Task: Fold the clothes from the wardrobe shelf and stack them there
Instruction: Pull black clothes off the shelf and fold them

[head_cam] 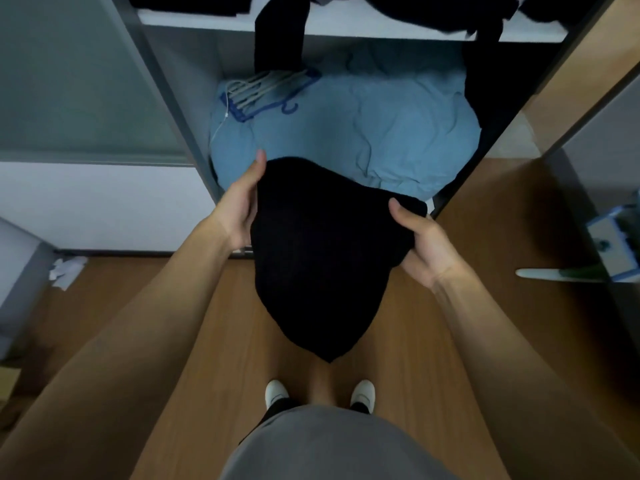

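Two hands held the black garment (311,258) in mid-air before the wardrobe shelf (363,27): left hand (239,209) and right hand (424,242) each pinching an upper edge. A tidy fold probably needed level edges before stacking beside the dark clothes (433,8).

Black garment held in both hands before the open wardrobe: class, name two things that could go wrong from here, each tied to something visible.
1. The black garment is gripped only at its upper corners by the left hand and right hand; its hanging lower part may unfold.
2. Dark clothes dangle off the wardrobe shelf; stacking there could drag them down onto the blue bedding.
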The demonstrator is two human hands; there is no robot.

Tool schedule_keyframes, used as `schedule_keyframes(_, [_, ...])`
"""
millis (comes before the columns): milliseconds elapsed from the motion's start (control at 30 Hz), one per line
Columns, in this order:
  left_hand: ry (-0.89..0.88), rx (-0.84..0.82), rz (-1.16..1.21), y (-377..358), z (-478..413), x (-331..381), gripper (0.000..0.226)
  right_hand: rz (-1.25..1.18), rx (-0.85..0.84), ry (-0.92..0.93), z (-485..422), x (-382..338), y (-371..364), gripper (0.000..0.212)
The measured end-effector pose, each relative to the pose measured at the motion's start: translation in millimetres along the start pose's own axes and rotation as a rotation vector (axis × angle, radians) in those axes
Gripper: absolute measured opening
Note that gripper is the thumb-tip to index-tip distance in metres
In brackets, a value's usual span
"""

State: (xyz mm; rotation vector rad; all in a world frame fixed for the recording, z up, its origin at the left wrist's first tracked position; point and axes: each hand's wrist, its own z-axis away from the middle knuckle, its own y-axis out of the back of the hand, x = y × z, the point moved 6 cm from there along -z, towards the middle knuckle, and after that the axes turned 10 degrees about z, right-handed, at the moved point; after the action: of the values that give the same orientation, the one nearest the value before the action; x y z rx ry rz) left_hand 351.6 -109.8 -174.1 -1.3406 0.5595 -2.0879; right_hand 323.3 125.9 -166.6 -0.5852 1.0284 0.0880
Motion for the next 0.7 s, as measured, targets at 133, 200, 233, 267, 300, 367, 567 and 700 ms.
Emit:
schedule_keyframes(133, [0.161, -0.015, -0.315, 34.1, 15.9, -42.1, 0.052, 0.087, 0.026, -0.157, -5.0, 11.4, 6.9, 0.044])
schedule_keyframes(200, [0.085, 0.079, -0.349, 42.8, 10.3, -47.0, 0.038, 0.163, 0.055, -0.283, -8.3, 19.1, 17.0, 0.040])
schedule_keyframes(233, [0.048, 0.136, -0.322, 41.4, 8.8, -45.7, 0.028, 0.187, 0.074, -0.335, -8.4, 21.2, 22.2, 0.038])
schedule_keyframes(267, [0.040, 0.190, -0.294, 39.5, 7.4, -45.1, 0.020, 0.190, 0.076, -0.365, -8.3, 22.2, 26.6, 0.037])
schedule_keyframes(300, [0.067, 0.230, -0.262, 36.6, 5.3, -46.3, 0.016, 0.171, 0.061, -0.361, -9.0, 21.9, 30.3, 0.038])
schedule_keyframes(367, [0.150, 0.250, -0.182, 27.3, 2.0, -49.3, 0.024, 0.091, 0.007, -0.283, -9.4, 21.6, 31.3, 0.045])
schedule_keyframes(567, [0.018, 0.152, 0.117, 15.8, -9.4, -34.0, 0.038, 0.072, 0.076, -0.053, -11.1, 48.3, 27.6, 0.025])
schedule_keyframes(700, [0.104, 0.013, -0.084, 36.3, -0.9, -53.7, 0.048, -0.015, 0.091, -0.071, -10.9, 36.1, 26.4, 0.027])
